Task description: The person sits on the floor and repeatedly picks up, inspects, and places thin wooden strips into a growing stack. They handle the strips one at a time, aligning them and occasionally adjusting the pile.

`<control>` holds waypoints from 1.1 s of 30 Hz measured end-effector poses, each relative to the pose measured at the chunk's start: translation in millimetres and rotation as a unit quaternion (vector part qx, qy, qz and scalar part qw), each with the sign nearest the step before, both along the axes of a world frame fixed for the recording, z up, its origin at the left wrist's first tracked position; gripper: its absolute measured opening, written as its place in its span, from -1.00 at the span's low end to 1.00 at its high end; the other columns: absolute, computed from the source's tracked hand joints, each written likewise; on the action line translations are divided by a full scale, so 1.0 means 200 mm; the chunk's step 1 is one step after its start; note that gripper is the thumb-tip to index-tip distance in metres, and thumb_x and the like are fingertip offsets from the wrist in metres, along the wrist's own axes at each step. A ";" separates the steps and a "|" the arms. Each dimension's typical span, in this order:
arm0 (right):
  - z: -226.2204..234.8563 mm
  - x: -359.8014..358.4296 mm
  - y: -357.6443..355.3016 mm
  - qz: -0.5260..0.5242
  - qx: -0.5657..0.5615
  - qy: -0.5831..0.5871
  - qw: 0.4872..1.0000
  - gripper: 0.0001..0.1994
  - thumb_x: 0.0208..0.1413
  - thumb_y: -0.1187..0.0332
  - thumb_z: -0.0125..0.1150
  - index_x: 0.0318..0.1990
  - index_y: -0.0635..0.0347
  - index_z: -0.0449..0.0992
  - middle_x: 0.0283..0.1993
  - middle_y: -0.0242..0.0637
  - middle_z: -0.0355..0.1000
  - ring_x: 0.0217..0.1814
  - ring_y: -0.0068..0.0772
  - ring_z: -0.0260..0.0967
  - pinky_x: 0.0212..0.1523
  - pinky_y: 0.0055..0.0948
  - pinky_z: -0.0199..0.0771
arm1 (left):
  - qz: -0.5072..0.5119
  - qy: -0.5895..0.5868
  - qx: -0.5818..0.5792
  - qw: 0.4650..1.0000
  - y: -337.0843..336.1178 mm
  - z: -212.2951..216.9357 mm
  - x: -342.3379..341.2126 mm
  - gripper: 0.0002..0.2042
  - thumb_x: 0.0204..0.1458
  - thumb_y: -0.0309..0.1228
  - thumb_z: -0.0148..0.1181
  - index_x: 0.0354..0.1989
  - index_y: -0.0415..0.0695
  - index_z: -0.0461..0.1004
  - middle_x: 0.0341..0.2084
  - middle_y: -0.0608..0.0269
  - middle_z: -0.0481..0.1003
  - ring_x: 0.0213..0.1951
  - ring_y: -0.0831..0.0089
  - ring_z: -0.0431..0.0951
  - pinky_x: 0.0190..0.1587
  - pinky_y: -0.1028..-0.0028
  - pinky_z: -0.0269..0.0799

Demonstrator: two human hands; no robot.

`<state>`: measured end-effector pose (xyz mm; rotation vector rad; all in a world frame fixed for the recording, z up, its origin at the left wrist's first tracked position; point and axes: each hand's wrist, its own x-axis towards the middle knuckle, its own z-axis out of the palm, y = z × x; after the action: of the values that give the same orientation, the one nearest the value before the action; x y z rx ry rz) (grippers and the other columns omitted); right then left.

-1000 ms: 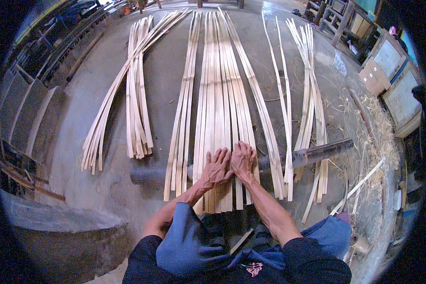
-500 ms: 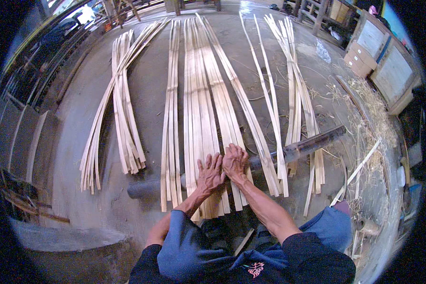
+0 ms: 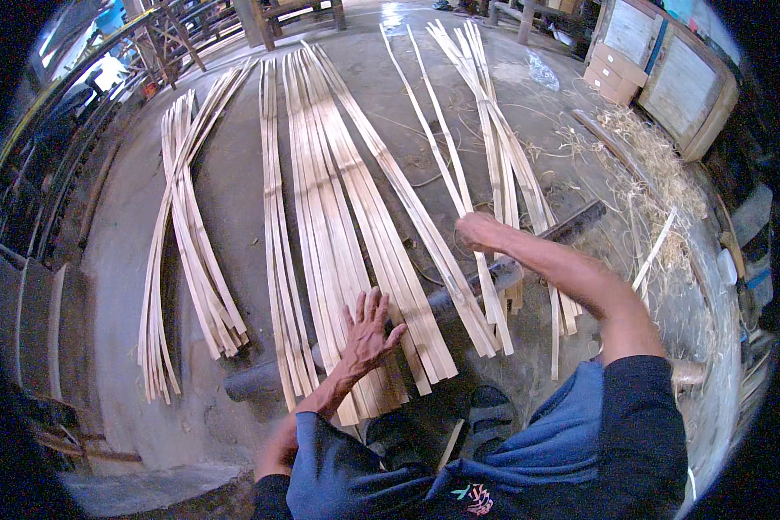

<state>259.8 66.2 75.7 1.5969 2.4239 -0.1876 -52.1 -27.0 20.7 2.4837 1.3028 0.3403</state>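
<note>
My left hand [image 3: 369,333] lies flat, fingers spread, on a wide row of pale bamboo strips [image 3: 315,186] laid side by side. The strips' near ends rest across a dark round pole [image 3: 260,378] on the floor. To the right, my right hand [image 3: 479,232] is closed over two thin bamboo strips [image 3: 438,143] that lie apart from the row. Its fingers are partly hidden and slightly blurred. Between the hands runs another narrow group of strips [image 3: 407,212], which neither hand touches.
Crossed bundles of strips lie at the left [image 3: 185,204] and right [image 3: 504,152]. Shavings [image 3: 667,178] are heaped along the right side, near a cardboard box [image 3: 614,74] and a framed panel [image 3: 689,87]. My sandalled feet [image 3: 490,416] are below the pole.
My right hand has left the wide row and swung right to the two thin strips. The left hand has stayed on the row, its fingers now more spread. The view has shifted.
</note>
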 end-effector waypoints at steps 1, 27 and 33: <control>-0.02 0.04 -0.06 -0.027 -0.012 0.051 0.998 -0.84 -0.19 0.35 0.08 -0.57 0.29 0.39 -0.57 -0.04 0.37 -0.46 -0.07 0.40 -0.46 -0.17 0.39 | -0.022 -0.001 -0.009 1.000 0.00 0.03 0.01 -0.30 -0.06 0.08 -0.10 0.19 -0.10 -0.03 0.21 0.11 -0.11 0.24 0.10 -0.20 0.16 -0.08 -0.42; -0.24 -0.12 -0.41 -0.377 0.151 0.439 0.802 -0.70 -0.07 0.40 -0.06 -0.17 0.40 0.33 -0.38 0.07 0.38 -0.32 -0.01 0.37 -0.30 -0.20 0.32 | -0.224 0.048 -0.031 0.973 0.02 -0.04 0.24 -0.11 -0.10 0.27 -0.31 0.17 -0.35 -0.15 0.20 -0.15 -0.22 0.24 -0.01 -0.25 0.20 0.03 -0.35; -0.32 -0.13 -0.35 -0.375 0.122 0.454 0.799 -0.72 -0.08 0.40 -0.06 -0.21 0.40 0.36 -0.39 0.08 0.39 -0.33 -0.03 0.38 -0.31 -0.26 0.33 | -0.219 0.065 -0.024 0.973 0.03 -0.05 0.24 -0.14 -0.10 0.25 -0.28 0.16 -0.31 -0.10 0.19 -0.12 -0.17 0.23 0.01 -0.21 0.17 -0.05 -0.29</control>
<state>233.8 -4.1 11.8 3.0795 2.1796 -1.0166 -3.5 -20.6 10.6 2.6938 0.7569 0.0386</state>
